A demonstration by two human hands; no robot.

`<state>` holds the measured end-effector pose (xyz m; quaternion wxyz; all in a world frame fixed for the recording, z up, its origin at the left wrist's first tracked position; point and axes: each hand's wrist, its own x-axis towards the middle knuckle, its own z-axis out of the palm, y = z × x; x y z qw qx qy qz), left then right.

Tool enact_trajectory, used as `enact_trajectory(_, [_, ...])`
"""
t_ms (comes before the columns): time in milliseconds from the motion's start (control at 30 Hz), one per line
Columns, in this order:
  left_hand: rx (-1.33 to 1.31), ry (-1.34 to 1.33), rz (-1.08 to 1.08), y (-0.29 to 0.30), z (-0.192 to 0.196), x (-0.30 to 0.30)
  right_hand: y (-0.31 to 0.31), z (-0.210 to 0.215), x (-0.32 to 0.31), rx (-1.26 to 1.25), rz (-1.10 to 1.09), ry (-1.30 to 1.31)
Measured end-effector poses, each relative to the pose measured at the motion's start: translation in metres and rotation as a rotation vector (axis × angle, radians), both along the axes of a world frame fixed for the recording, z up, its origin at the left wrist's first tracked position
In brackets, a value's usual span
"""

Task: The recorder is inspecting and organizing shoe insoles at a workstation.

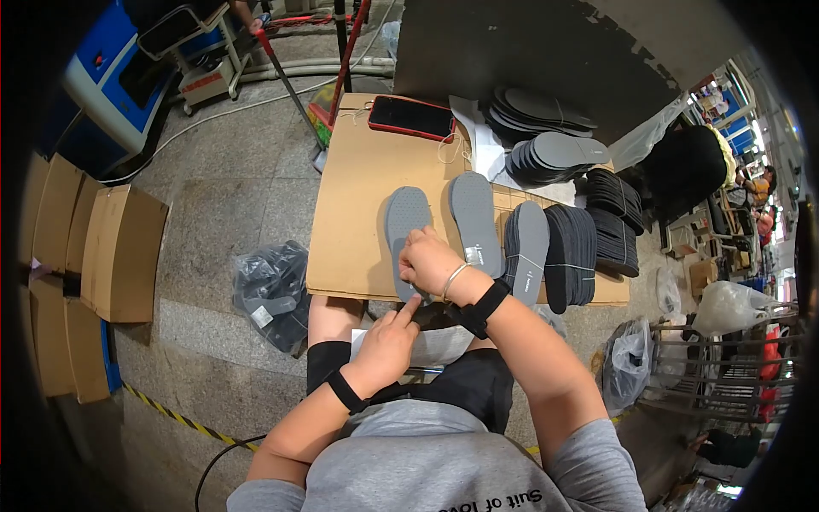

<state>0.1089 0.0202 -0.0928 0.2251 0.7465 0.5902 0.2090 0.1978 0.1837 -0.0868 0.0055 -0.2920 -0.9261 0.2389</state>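
A grey insole (408, 211) lies lengthwise on a cardboard sheet (350, 205) in front of me. Over its middle, my right hand (429, 260) is closed, its fingers curled down onto the surface; whatever they may pinch is hidden. My left hand (388, 346) reaches up from below with its index finger stretched out, the tip touching the insole's near end. Just to the right lies a second grey insole (472, 205) bearing a small white label (473, 255). Beside that, a stack of insoles (531, 235) is tied with a thin band.
More insole bundles (570, 256) fill the table's right side, with further stacks (559, 154) behind. A phone in a red case (411, 118) rests at the far edge. Cardboard boxes (128, 256) stand left; a plastic bag of insoles (273, 294) lies on the floor.
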Motion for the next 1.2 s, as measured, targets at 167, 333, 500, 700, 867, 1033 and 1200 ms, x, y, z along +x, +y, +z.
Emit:
enact_trajectory(167, [-0.005,-0.012,0.006,0.0,0.002,-0.001,-0.003,0.012,-0.001,-0.051,-0.006,-0.014])
enact_trajectory(333, [0.004,-0.037,0.003,0.001,0.0,0.0,-0.001,0.003,0.003,-0.067,-0.209,0.122])
enact_trajectory(500, [-0.017,-0.031,-0.019,-0.002,0.006,-0.001,-0.024,0.01,-0.013,0.108,-0.411,0.02])
enact_trajectory(700, [-0.041,-0.118,-0.024,-0.011,0.022,-0.007,-0.022,0.022,0.0,0.094,-0.459,0.16])
enact_trajectory(867, [0.008,-0.265,0.062,-0.009,0.021,-0.025,-0.015,0.046,0.045,0.277,-0.503,0.104])
enact_trajectory(1033, [0.024,-0.257,0.067,0.001,0.025,-0.032,-0.06,0.044,0.069,-0.117,-0.036,0.098])
enact_trajectory(1200, [-0.014,-0.276,0.113,0.007,0.028,-0.021,-0.067,0.032,0.068,-0.271,-0.126,0.198])
